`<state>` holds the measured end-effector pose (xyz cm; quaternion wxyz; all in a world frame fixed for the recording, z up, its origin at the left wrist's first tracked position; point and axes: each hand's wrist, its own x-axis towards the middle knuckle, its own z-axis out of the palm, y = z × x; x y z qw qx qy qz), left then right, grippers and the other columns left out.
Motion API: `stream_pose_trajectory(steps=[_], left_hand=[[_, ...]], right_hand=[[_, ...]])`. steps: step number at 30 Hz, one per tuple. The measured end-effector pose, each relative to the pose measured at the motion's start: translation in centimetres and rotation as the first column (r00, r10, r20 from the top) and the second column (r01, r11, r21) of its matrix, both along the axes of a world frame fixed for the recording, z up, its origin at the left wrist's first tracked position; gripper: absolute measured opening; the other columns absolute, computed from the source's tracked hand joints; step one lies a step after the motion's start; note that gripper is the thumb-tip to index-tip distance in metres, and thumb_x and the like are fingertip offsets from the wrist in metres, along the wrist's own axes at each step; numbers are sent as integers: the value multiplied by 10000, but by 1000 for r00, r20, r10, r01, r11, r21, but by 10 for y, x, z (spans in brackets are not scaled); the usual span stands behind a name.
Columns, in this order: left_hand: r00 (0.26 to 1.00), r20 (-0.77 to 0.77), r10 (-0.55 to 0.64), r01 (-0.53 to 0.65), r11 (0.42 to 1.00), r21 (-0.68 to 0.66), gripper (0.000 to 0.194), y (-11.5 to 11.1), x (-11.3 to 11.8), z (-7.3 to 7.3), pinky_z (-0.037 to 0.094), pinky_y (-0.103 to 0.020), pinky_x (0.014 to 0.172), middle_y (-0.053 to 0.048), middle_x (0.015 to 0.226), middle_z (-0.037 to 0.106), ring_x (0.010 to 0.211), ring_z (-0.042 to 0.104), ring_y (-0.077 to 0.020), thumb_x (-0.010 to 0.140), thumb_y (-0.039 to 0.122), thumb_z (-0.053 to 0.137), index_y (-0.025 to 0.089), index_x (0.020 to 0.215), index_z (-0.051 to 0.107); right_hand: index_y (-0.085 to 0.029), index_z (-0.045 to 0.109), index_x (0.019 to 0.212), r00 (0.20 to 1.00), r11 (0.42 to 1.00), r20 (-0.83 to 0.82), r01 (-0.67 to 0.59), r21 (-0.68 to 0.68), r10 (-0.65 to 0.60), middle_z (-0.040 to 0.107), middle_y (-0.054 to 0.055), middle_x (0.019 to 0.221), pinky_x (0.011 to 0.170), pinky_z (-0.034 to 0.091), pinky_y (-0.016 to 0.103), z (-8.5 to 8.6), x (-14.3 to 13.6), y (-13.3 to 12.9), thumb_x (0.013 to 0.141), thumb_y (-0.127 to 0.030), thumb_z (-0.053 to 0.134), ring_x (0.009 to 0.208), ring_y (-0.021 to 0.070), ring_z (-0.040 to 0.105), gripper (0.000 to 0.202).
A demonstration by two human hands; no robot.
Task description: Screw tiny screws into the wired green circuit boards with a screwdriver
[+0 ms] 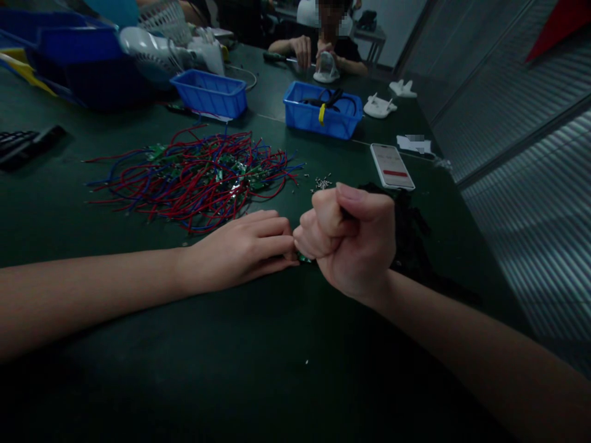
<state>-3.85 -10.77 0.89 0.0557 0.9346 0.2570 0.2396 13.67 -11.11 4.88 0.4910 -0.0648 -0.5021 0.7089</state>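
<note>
My left hand (249, 246) lies low over the table, its fingers bent together at the edge of a small green circuit board (305, 257). Most of that board is hidden by the fingers. Just beside it my right hand (351, 237) is closed in a fist, thumb on top, above the board's right side. What the fist holds, if anything, is hidden inside it. Beyond the left hand spreads a pile of green circuit boards with red and blue wires (198, 175). A small heap of screws (323, 182) sits behind the right hand.
Black parts (410, 227) lie right of my fist, with a phone (392, 166) behind them. Two blue bins (212, 92) (318, 114) stand farther back, one holding black cables. White plastic pieces (379, 106) lie at the right. A person (318, 49) works across the table with a screwdriver (277, 58).
</note>
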Motion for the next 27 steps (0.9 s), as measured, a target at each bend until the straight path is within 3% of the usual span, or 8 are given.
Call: stream_pose_trajectory(steps=[6, 11, 16, 27], left_hand=[[998, -47, -34, 33, 999, -10, 143, 1, -1, -1, 474, -295, 807, -54, 933, 612, 910, 556, -171, 912, 297, 541, 198, 966, 629], [997, -68, -32, 29, 999, -40, 130, 0, -1, 1, 462, -279, 762, -50, 914, 586, 870, 546, -159, 912, 291, 541, 191, 940, 620], [997, -70, -33, 31, 999, -39, 147, 0, -2, -1, 461, -290, 799, -62, 952, 593, 916, 550, -170, 917, 299, 532, 191, 963, 620], [995, -100, -26, 24, 999, -21, 148, 0, 0, 4, 441, -268, 727, -47, 881, 571, 828, 530, -154, 920, 303, 521, 187, 903, 613]], right_hand=[[-211, 183, 500, 998, 994, 42, 48, -101, -44, 134, -79, 454, 383, 157, 200, 8, 0, 2, 919, -507, 375, 365, 37, 132, 547], [-217, 173, 505, 998, 989, 49, 48, -139, -42, 121, -85, 421, 368, 129, 203, 6, 0, 5, 903, -531, 382, 357, 40, 105, 548], [-210, 183, 497, 996, 992, 65, 61, -113, -53, 146, -82, 432, 379, 151, 198, 5, -1, 4, 899, -524, 401, 364, 36, 135, 554], [-220, 172, 498, 996, 989, 64, 74, -127, -66, 126, -89, 416, 362, 134, 200, 6, 2, 9, 885, -556, 402, 353, 37, 102, 562]])
